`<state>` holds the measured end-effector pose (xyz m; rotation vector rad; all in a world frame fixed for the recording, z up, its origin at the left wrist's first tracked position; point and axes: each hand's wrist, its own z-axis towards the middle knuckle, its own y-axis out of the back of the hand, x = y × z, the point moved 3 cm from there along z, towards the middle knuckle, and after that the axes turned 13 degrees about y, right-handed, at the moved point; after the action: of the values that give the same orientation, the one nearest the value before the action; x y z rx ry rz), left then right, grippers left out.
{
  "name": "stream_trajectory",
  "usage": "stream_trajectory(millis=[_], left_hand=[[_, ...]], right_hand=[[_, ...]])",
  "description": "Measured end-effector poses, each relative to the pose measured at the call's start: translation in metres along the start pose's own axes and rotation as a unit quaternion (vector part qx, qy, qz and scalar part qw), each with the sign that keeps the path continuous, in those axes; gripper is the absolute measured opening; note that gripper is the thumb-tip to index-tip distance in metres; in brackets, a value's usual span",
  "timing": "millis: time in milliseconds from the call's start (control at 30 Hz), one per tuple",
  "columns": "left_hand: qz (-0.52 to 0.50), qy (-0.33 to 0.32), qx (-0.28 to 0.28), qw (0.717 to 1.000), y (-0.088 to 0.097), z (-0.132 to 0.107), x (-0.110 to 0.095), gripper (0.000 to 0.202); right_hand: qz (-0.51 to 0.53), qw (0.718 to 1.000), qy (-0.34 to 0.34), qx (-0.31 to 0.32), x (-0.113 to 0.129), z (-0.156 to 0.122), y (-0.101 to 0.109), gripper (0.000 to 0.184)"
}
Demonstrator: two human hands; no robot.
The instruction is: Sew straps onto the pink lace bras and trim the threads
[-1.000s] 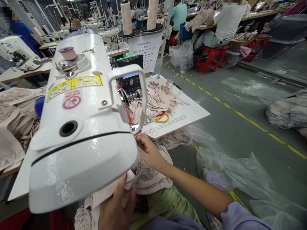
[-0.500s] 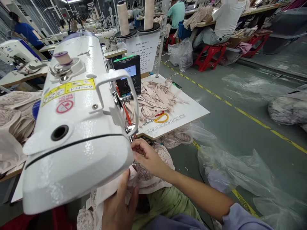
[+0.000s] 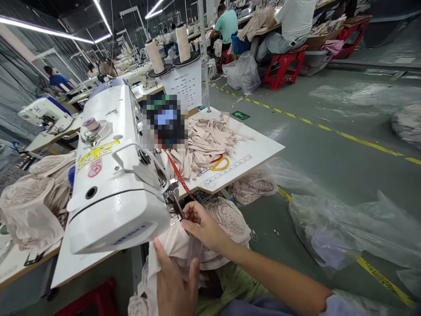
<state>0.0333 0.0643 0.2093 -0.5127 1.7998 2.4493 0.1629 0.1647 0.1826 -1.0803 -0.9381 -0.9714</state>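
A beige bra (image 3: 171,243) with lace cups hangs over the front of the white sewing machine (image 3: 121,210), its upper edge near the presser foot (image 3: 174,215). My left hand (image 3: 176,281) lies on the smooth fabric, thumb and index finger apart. Close beside the presser foot, my right hand (image 3: 205,228) has its fingers curled and pinched together. What sits between those fingertips is too small to make out. A lace cup (image 3: 230,219) rests under and beyond my right wrist.
Beige fabric strips (image 3: 210,140) are heaped on the white table (image 3: 263,145), with yellow-handled scissors (image 3: 219,163) and a printed ruler at its front. More lace bras (image 3: 29,202) are piled left. Plastic bags (image 3: 345,232) lie on the floor. Co-workers sit on red stools behind.
The view has shifted, showing more ceiling and floor. My left hand's fingers have spread apart on the fabric. My right hand stays pinched by the presser foot.
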Motion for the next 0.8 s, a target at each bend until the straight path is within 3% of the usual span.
stream_trajectory(millis=[133,333,433,533,600,633,733,800], left_hand=[[0.054,-0.025,-0.019,0.998,0.003,-0.011,-0.014,0.087],[0.066,-0.072,-0.047,0.994,-0.007,-0.051,-0.036,0.09],[0.01,-0.062,-0.01,0.998,-0.012,-0.069,-0.04,0.089],[-0.086,-0.037,0.098,0.991,-0.01,-0.079,-0.037,0.079],[-0.157,-0.015,0.169,0.973,-0.001,-0.079,-0.032,0.062],[-0.179,-0.009,0.175,0.968,0.006,-0.075,-0.029,0.053],[-0.17,-0.06,0.075,0.981,0.034,-0.051,-0.024,0.032],[-0.146,-0.151,0.055,0.976,0.046,-0.033,-0.027,0.045]], right_hand=[[-0.008,1.0,0.017,-0.002,0.004,-0.021,0.002,0.028],[0.056,0.998,-0.021,0.0,0.007,-0.052,0.008,0.031],[0.06,0.998,-0.018,-0.017,0.009,-0.059,0.016,0.034],[0.041,0.999,-0.002,-0.03,0.011,-0.063,0.027,0.034],[0.01,1.0,0.013,-0.025,0.014,-0.066,0.034,0.03],[-0.012,1.0,0.019,-0.014,0.017,-0.067,0.037,0.027],[-0.086,0.994,0.042,0.055,0.025,-0.072,0.039,0.019],[-0.131,0.982,0.076,0.11,0.031,-0.077,0.038,0.015]])
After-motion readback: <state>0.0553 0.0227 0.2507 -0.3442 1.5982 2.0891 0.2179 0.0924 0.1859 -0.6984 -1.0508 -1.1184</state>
